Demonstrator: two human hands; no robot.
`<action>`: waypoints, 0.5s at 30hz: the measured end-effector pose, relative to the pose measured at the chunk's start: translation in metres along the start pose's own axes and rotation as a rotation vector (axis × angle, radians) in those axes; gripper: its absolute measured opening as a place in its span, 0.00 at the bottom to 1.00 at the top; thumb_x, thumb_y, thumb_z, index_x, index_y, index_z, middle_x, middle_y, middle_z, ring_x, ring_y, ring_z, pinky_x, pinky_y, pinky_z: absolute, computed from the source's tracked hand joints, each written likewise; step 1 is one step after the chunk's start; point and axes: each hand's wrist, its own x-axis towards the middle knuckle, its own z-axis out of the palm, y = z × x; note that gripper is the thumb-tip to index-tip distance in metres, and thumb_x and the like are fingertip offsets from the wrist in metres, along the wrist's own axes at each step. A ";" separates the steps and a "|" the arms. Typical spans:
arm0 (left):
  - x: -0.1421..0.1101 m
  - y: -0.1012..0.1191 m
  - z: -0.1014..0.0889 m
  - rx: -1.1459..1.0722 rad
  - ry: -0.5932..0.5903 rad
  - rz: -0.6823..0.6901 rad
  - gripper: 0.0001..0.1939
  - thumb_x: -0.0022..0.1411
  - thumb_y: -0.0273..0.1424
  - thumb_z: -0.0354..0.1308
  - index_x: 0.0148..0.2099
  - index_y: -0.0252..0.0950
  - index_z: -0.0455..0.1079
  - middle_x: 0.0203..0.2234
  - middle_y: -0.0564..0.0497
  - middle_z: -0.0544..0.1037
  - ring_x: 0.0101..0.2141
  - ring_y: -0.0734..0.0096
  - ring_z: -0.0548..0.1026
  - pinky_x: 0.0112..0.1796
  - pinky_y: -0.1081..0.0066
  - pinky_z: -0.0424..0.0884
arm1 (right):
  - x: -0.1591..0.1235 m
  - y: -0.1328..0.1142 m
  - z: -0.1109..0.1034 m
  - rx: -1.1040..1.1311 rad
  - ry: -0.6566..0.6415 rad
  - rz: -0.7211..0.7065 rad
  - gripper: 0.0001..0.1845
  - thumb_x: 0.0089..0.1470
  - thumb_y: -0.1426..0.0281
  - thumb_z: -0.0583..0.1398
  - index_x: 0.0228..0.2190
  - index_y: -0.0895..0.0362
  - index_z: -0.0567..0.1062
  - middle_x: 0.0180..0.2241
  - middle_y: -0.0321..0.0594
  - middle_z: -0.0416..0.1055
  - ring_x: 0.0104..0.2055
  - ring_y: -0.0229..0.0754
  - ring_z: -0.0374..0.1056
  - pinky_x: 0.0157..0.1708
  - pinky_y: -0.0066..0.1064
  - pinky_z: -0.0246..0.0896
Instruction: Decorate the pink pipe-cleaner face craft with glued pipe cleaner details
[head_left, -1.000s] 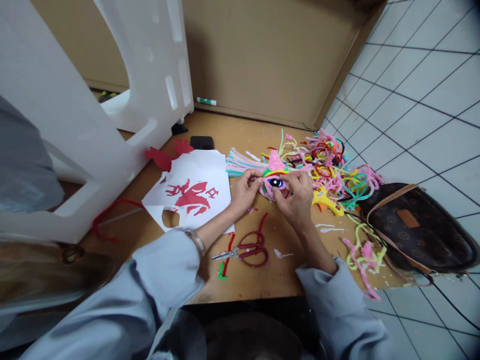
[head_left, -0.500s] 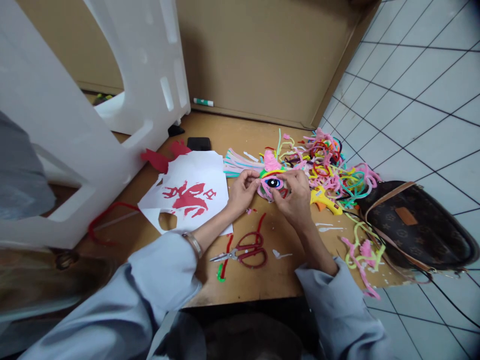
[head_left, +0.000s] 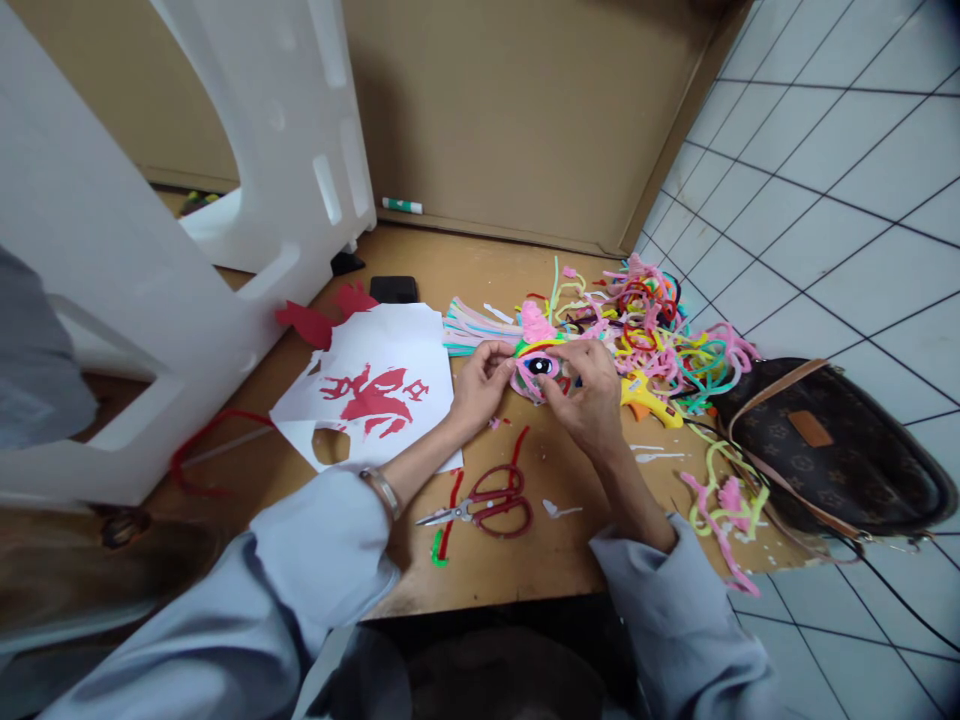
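Note:
Between my hands is a colourful pipe-cleaner craft piece [head_left: 538, 386] with a pink, green and yellow rim and a black-and-blue eye [head_left: 540, 366] on it. My left hand [head_left: 484, 385] pinches its left edge between thumb and fingers. My right hand [head_left: 589, 392] grips its right side, thumb and forefinger close beside the eye. A pink fuzzy tuft [head_left: 537, 322] stands at the top of the piece. Behind it lies a bundle of pastel pipe cleaners [head_left: 476, 328]. Red-handled scissors [head_left: 501, 502] lie nearer me, partly over red pipe-cleaner strips [head_left: 450, 520].
White paper [head_left: 427, 350] with red cutouts lies left, a black phone [head_left: 394, 290] behind it. To the right are tangled pipe cleaners [head_left: 652, 320], a yellow glue gun [head_left: 656, 402] and a brown handbag [head_left: 847, 450]. A white plastic panel [head_left: 292, 130] stands at the left.
The view has shifted slightly, so most things sit a little further left. Both hands keep the same hold on the craft piece.

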 end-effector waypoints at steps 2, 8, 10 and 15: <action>0.000 0.000 0.000 0.002 0.000 0.002 0.11 0.56 0.33 0.65 0.39 0.36 0.70 0.29 0.53 0.74 0.30 0.73 0.71 0.35 0.74 0.68 | 0.000 0.002 0.000 0.001 -0.002 0.001 0.10 0.52 0.69 0.64 0.39 0.53 0.77 0.39 0.44 0.72 0.44 0.50 0.68 0.45 0.43 0.65; -0.001 0.000 0.000 0.026 -0.006 0.014 0.10 0.57 0.35 0.64 0.38 0.35 0.70 0.31 0.53 0.75 0.31 0.74 0.71 0.36 0.73 0.67 | 0.001 0.008 0.001 0.042 0.025 -0.025 0.09 0.52 0.69 0.64 0.38 0.54 0.79 0.38 0.44 0.72 0.44 0.50 0.69 0.45 0.44 0.67; -0.002 0.000 0.000 0.021 -0.006 0.014 0.11 0.57 0.37 0.65 0.38 0.35 0.71 0.31 0.53 0.75 0.31 0.74 0.71 0.36 0.73 0.68 | 0.001 0.010 0.001 0.044 0.021 -0.019 0.09 0.52 0.70 0.65 0.38 0.55 0.79 0.38 0.45 0.72 0.43 0.50 0.70 0.45 0.44 0.67; 0.000 0.000 0.001 -0.044 0.003 -0.010 0.15 0.54 0.39 0.68 0.38 0.36 0.71 0.30 0.53 0.75 0.31 0.73 0.71 0.36 0.73 0.68 | 0.001 0.012 -0.001 0.045 0.009 -0.020 0.09 0.53 0.70 0.64 0.38 0.54 0.80 0.39 0.45 0.73 0.44 0.50 0.70 0.45 0.44 0.68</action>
